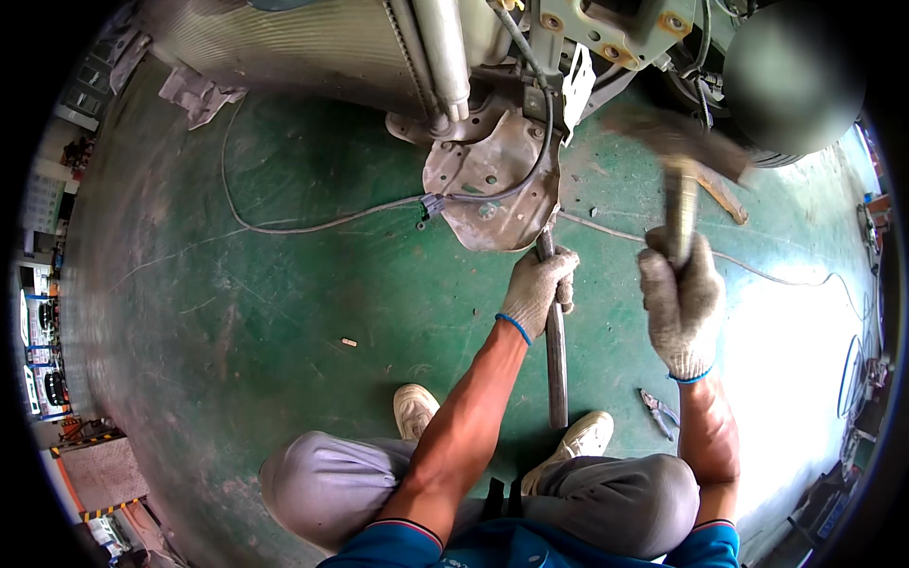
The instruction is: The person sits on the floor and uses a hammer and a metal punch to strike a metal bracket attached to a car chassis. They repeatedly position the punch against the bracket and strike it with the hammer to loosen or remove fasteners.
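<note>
My left hand [536,292], in a grey knit glove with a blue cuff, is closed around a long metal bar [558,374]. The bar's far end meets the edge of a bent, dirty metal plate [483,204] on the underside of a vehicle; the contact itself is hard to make out. To the right, my gloved right hand [684,312] is wrapped round the handle of a hammer [682,204]. Motion smears the hammer's dark head, which is raised beyond the hand and apart from the bar.
A grey cable [322,227] with a dark connector [433,204] crosses the plate and trails over the green floor [237,322]. Pliers [658,414] lie beside my right shoe [585,435]. A wooden-looking strip [722,201] lies near the wheel. Above hangs a ribbed panel [294,47].
</note>
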